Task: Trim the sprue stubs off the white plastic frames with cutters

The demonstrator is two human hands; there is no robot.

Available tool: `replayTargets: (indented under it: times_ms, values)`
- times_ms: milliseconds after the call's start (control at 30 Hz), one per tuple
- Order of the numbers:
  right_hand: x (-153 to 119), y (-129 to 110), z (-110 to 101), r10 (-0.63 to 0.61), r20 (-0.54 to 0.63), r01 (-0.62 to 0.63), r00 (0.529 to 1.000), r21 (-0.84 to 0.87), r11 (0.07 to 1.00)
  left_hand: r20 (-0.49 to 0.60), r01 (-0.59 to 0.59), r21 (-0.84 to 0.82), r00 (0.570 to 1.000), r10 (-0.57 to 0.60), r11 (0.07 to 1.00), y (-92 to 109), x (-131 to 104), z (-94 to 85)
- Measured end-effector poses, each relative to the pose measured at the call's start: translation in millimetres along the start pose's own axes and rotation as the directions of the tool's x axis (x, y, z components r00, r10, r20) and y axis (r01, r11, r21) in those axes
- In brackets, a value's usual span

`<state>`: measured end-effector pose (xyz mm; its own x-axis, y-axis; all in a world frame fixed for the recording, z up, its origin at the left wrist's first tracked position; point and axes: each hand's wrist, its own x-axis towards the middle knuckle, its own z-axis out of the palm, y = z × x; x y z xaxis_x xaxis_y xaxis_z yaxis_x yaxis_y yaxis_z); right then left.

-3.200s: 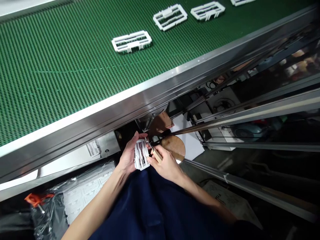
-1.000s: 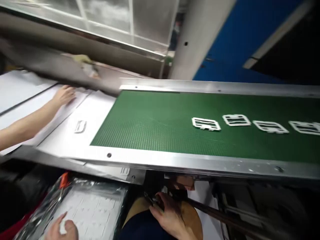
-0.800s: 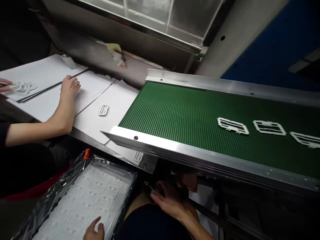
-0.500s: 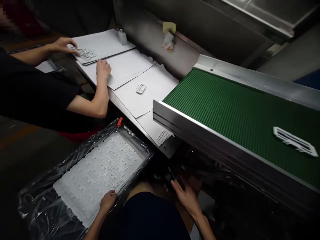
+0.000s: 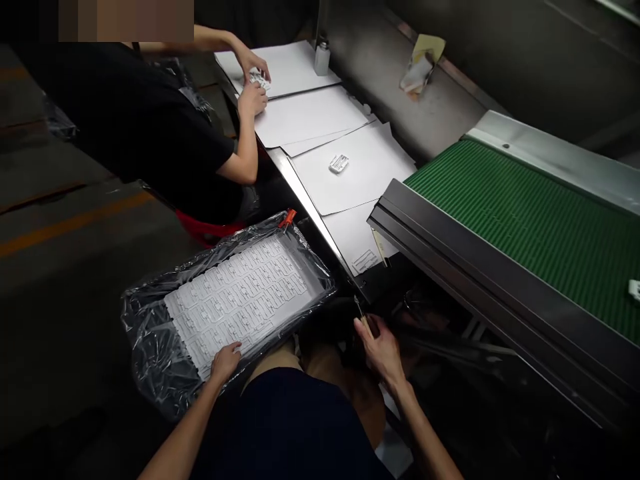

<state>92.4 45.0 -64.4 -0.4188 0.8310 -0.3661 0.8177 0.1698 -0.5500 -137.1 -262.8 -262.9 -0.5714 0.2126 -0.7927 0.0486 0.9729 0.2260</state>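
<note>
My left hand [image 5: 226, 362] is at the near edge of a plastic-lined tray [image 5: 320, 293], its fingers curled together against the rows of thin white parts [image 5: 240, 293] lying flat there. What its fingertips hold, if anything, is hidden. Between my lap and the bench corner, my right hand [image 5: 384, 348] is closed around a slim hand tool [image 5: 365, 326] with a pale handle and a narrow metal tip pointing up and away. A stack of small white parts [image 5: 365, 261] lies on the nearest paper sheet, beyond that tip.
A green ribbed conveyor [image 5: 520, 227] with metal side rails runs along the right, a white part [image 5: 634, 289] on it. White sheets [image 5: 320, 113] cover the bench; one carries a small white piece [image 5: 339, 164]. At the far left, a co-worker's hands [image 5: 253, 87] handle white parts.
The view has swung left, so the bench and conveyor appear farther right. The co-worker's two hands have come together around the white parts. My hands keep much the same places and grips.
</note>
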Motion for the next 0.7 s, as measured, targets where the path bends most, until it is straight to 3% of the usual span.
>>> replayTargets:
  times_ms: [67, 133, 267, 400, 467, 500, 567, 633, 700]
  values:
    - [28, -13, 1, -0.206, -0.053, 0.201, 0.977, -0.096, 0.975, 0.029, -0.050, -0.018, 0.998, 0.051, 0.999, 7, -1, 0.7]
    - [62, -27, 0, -0.385, -0.083, 0.359, 0.919, -0.224, 0.906, 0.025, -0.061, -0.038, 0.998, 0.062, 0.997, 15, -3, -0.6]
    - [138, -56, -7, -0.517, -0.066, 0.464, 0.853, -0.355, 0.812, -0.143, 0.102, -0.100, 0.983, -0.115, 0.990, 15, -20, -13.1]
    - [207, -78, -8, -0.561, 0.006, 0.518, 0.827, -0.392, 0.760, -0.390, 0.306, -0.178, 0.851, -0.352, 0.935, -17, -63, -39.0]
    - [233, -84, -9, -0.571, 0.053, 0.546, 0.819, -0.378, 0.748, -0.514, 0.310, -0.182, 0.779, -0.359, 0.933, -35, -88, -50.9]
    - [243, -87, -10, -0.573, 0.075, 0.557, 0.816, -0.367, 0.745, -0.552, 0.284, -0.184, 0.762, -0.338, 0.941, -43, -98, -55.3]
    - [254, -91, -13, -0.568, 0.106, 0.566, 0.816, -0.344, 0.749, -0.556, 0.208, -0.196, 0.781, -0.284, 0.958, -51, -107, -59.1]
    - [254, -96, -15, -0.559, 0.109, 0.561, 0.822, -0.322, 0.763, -0.466, 0.135, -0.227, 0.854, -0.230, 0.964, -51, -99, -55.3]
    - [241, -103, -9, -0.551, 0.082, 0.548, 0.830, -0.295, 0.783, -0.340, 0.090, -0.242, 0.925, -0.172, 0.966, -42, -76, -44.5]
